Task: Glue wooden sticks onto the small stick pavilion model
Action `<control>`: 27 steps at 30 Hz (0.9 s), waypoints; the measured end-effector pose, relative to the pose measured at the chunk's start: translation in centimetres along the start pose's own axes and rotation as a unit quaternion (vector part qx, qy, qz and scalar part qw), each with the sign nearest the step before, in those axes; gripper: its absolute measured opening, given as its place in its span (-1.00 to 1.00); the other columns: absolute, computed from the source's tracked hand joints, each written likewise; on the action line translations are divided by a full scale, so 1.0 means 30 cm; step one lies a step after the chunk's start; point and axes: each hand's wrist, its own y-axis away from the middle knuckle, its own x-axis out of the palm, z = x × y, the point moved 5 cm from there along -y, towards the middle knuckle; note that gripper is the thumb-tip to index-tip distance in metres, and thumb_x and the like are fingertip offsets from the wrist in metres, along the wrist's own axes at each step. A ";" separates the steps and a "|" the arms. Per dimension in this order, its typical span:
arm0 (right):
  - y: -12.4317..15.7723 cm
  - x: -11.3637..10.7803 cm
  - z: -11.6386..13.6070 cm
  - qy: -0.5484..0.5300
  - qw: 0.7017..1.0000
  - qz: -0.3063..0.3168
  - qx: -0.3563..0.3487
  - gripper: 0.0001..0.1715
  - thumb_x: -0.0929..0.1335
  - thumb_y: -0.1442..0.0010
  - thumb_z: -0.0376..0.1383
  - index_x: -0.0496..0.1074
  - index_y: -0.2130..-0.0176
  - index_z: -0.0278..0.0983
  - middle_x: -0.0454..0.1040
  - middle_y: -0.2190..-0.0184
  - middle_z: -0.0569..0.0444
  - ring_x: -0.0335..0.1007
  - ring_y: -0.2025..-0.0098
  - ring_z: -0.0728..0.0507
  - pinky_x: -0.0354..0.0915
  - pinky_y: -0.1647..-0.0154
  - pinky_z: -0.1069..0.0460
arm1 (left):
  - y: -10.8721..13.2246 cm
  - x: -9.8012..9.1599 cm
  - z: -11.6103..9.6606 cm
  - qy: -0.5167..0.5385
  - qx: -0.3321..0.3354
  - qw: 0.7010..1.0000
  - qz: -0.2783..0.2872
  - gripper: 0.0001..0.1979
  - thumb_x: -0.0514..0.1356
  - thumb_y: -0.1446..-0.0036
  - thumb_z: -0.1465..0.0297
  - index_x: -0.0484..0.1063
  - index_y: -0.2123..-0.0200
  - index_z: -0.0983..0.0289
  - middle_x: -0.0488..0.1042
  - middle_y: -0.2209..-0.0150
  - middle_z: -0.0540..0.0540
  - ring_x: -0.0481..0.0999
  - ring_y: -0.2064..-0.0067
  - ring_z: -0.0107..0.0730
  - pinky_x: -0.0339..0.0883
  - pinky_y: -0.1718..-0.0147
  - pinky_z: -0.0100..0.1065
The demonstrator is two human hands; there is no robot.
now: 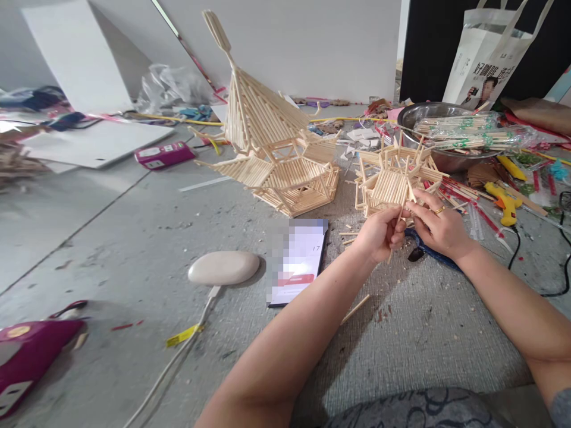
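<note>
Left hand (378, 234) pinching stick (390, 258); right hand (441, 230): grip unclear; phone (304, 261), glue gun (505, 203), bowl (461, 160) near.

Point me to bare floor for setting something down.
Widest: floor between the far purple box, near purple box and white oval device, bar small scraps. Smaller: between the device's cable and left forearm. Crowded: right side, around the metal bowl and yellow glue gun; also the small stick structure, where left hand and right hand are.

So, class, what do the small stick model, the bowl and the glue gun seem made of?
Small stick model: probably unvarnished wood or bamboo; pale, matte rods.
Bowl: likely polished metal; grey, bright reflections.
Glue gun: apparently moulded plastic; even yellow body.
</note>
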 end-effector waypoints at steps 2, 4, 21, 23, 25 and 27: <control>0.001 0.003 -0.002 -0.004 1.000 0.007 0.004 -0.65 0.20 -0.20 -0.36 0.34 0.02 -0.32 0.35 -0.04 -0.16 0.37 0.03 -0.17 0.40 0.18 -0.03 | -0.001 -0.001 0.000 0.001 0.001 1.000 0.001 -0.72 -0.08 -0.22 0.39 0.30 0.49 0.32 0.14 0.75 -0.12 0.03 0.80 -0.66 -0.22 0.80 -0.55; 0.003 0.009 -0.006 -0.006 1.000 0.021 0.015 -0.63 0.20 -0.21 -0.35 0.33 0.00 -0.28 0.33 -0.06 -0.12 0.36 0.02 -0.17 0.40 0.16 -0.05 | -0.002 -0.001 -0.001 0.001 0.001 1.000 0.003 -0.72 -0.08 -0.22 0.39 0.29 0.48 0.31 0.14 0.75 -0.12 0.03 0.80 -0.66 -0.22 0.80 -0.55; 0.001 0.012 -0.006 -0.007 0.998 0.053 0.034 -0.64 0.19 -0.21 -0.33 0.35 0.01 -0.26 0.30 -0.09 -0.11 0.35 0.02 -0.18 0.40 0.19 -0.06 | -0.004 -0.004 0.000 -0.003 0.000 1.000 0.006 -0.72 -0.07 -0.21 0.38 0.31 0.49 0.32 0.13 0.74 -0.11 0.03 0.79 -0.66 -0.20 0.81 -0.56; 0.001 0.012 -0.006 -0.004 0.998 0.055 0.034 -0.64 0.19 -0.21 -0.33 0.36 0.02 -0.25 0.31 -0.09 -0.10 0.35 0.03 -0.17 0.40 0.20 -0.05 | -0.004 -0.005 0.001 -0.005 0.001 1.000 0.006 -0.72 -0.06 -0.21 0.38 0.31 0.49 0.32 0.13 0.74 -0.11 0.03 0.79 -0.66 -0.20 0.81 -0.56; 0.000 0.012 -0.006 0.001 0.998 0.053 0.033 -0.65 0.19 -0.21 -0.33 0.37 0.03 -0.25 0.31 -0.08 -0.09 0.36 0.04 -0.16 0.40 0.21 -0.03 | -0.005 -0.006 0.001 -0.007 0.003 1.000 0.009 -0.72 -0.06 -0.21 0.37 0.31 0.49 0.32 0.13 0.74 -0.11 0.03 0.79 -0.66 -0.20 0.81 -0.56; 0.000 0.012 -0.006 0.003 0.998 0.052 0.033 -0.64 0.19 -0.21 -0.32 0.36 0.03 -0.25 0.31 -0.08 -0.09 0.37 0.05 -0.15 0.40 0.22 -0.02 | -0.006 -0.006 0.001 -0.008 0.004 1.000 0.011 -0.73 -0.06 -0.21 0.37 0.30 0.48 0.31 0.13 0.74 -0.11 0.03 0.79 -0.66 -0.21 0.81 -0.55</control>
